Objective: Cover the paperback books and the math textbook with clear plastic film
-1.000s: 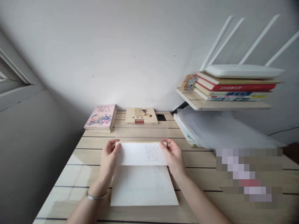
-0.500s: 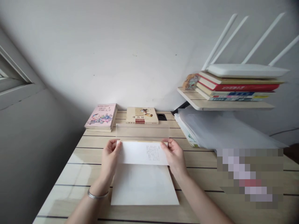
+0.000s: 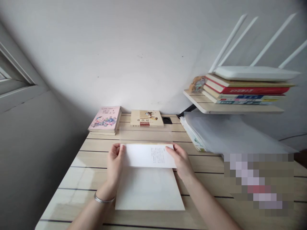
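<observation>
My left hand point(image 3: 116, 161) and my right hand point(image 3: 181, 159) grip a white book flap point(image 3: 139, 156) at its two sides, thumbs on top and fingers bent behind the edge. Small printed text runs down the flap's right part. A thin beige strip shows along its far edge. Beyond that edge, clear plastic film point(image 3: 145, 134) stretches toward the back of the table. Below the flap, a plain whitish sheet point(image 3: 150, 191) lies toward me; I cannot tell whether it is paper or plastic-covered. A silver bracelet point(image 3: 104, 198) circles my left wrist.
Pink books point(image 3: 105, 119) lie at the back left of the slatted table point(image 3: 79, 179), and a beige book point(image 3: 146, 118) at the back middle. At right, plastic-covered papers point(image 3: 223, 134) lie below a shelf point(image 3: 216, 107) bearing books point(image 3: 249, 90) and a white router point(image 3: 259, 72).
The view has shifted slightly, so the scene sits a little further right. Both hands keep their hold on the book flap; its near edge sits slightly higher, and the right thumb lies slightly further over it.
</observation>
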Motion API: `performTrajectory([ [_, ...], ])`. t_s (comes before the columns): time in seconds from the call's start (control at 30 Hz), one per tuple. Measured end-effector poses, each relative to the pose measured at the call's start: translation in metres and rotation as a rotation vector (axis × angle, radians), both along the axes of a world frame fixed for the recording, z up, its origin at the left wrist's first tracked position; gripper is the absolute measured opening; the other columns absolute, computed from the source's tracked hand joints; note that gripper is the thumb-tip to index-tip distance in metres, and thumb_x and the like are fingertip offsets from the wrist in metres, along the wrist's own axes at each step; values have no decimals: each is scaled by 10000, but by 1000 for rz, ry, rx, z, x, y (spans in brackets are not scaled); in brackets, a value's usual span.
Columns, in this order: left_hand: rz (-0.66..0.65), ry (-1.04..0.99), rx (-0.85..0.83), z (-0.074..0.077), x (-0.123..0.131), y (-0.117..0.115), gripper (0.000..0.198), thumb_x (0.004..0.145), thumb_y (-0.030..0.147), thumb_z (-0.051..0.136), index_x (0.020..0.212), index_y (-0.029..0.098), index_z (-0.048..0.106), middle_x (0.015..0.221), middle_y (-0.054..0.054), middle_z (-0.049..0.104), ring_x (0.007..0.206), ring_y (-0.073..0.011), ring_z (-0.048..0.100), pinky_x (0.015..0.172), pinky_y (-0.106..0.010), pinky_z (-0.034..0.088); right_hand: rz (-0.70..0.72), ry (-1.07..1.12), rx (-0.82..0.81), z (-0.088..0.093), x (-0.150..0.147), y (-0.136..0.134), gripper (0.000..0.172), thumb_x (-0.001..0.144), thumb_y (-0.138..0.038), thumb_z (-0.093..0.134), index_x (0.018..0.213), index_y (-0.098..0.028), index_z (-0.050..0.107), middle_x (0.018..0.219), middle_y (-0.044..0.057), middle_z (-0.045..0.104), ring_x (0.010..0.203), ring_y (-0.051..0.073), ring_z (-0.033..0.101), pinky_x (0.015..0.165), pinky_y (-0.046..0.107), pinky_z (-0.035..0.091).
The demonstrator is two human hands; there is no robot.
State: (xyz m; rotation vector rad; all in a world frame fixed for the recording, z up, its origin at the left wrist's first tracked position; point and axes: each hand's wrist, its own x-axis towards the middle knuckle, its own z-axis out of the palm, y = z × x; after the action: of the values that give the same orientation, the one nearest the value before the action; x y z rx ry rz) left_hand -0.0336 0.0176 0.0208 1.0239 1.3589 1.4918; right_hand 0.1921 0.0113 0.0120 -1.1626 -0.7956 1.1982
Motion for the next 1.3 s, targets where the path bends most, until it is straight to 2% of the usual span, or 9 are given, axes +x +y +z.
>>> performTrajectory([
  [0.13, 50, 118, 43, 2, 3, -2, 297, 791, 465, 577, 839, 179, 517, 685, 7, 582, 598, -114, 503, 542, -215, 379, 35, -11, -44, 3, 0, 0, 344, 628, -463, 753, 740, -172, 609, 662, 31, 672, 597, 197, 613, 531, 275, 462],
  [0.3, 135, 303, 96, -1, 4, -1, 253, 808, 446, 539, 830, 195, 514, 695, -11, 580, 648, -162, 537, 598, -280, 413, -5, -141, 4, -7, -2, 2, 377, 688, -533, 690, 737, -172, 593, 662, 35, 658, 606, 188, 588, 554, 281, 460],
  [0.43, 169, 352, 98, -3, 5, 1, 230, 812, 429, 522, 823, 201, 498, 691, -18, 578, 654, -181, 546, 612, -311, 422, -38, -302, 45, -19, 0, 3, 374, 744, -551, 624, 750, -181, 573, 665, 25, 630, 612, 173, 552, 552, 270, 442],
  [0.57, 146, 356, 92, -2, 4, -1, 228, 827, 427, 500, 841, 199, 495, 707, -16, 564, 668, -177, 545, 624, -310, 431, -52, -360, 60, -22, 1, 4, 382, 761, -569, 588, 748, -188, 561, 640, 15, 597, 603, 170, 530, 542, 268, 427],
  [0.73, 107, 304, 63, -5, 2, -1, 347, 728, 440, 654, 910, 193, 492, 801, -20, 580, 783, -187, 577, 664, -291, 452, -50, -293, 55, -19, 0, 2, 397, 716, -587, 620, 740, -193, 573, 628, 19, 607, 588, 178, 533, 517, 268, 415],
  [0.87, 66, 232, 37, -9, 2, 1, 333, 724, 418, 660, 901, 192, 490, 766, -10, 586, 706, -158, 570, 601, -255, 436, -44, -246, 45, -17, -1, 0, 409, 677, -593, 651, 725, -194, 575, 612, 16, 612, 567, 178, 537, 500, 270, 410],
  [1.0, 59, 185, 30, -6, 4, 0, 318, 714, 387, 672, 882, 190, 487, 717, 11, 564, 650, -137, 541, 563, -234, 417, -61, -257, 50, -18, -2, 0, 414, 673, -602, 649, 721, -197, 572, 604, 12, 610, 561, 175, 537, 492, 270, 409],
  [1.3, 71, 157, 32, -1, 6, -3, 303, 728, 389, 650, 868, 188, 472, 733, 15, 540, 631, -116, 502, 550, -222, 397, -81, -269, 46, -19, -5, 1, 465, 678, -641, 622, 785, -190, 592, 588, 7, 602, 554, 172, 536, 480, 267, 408],
])
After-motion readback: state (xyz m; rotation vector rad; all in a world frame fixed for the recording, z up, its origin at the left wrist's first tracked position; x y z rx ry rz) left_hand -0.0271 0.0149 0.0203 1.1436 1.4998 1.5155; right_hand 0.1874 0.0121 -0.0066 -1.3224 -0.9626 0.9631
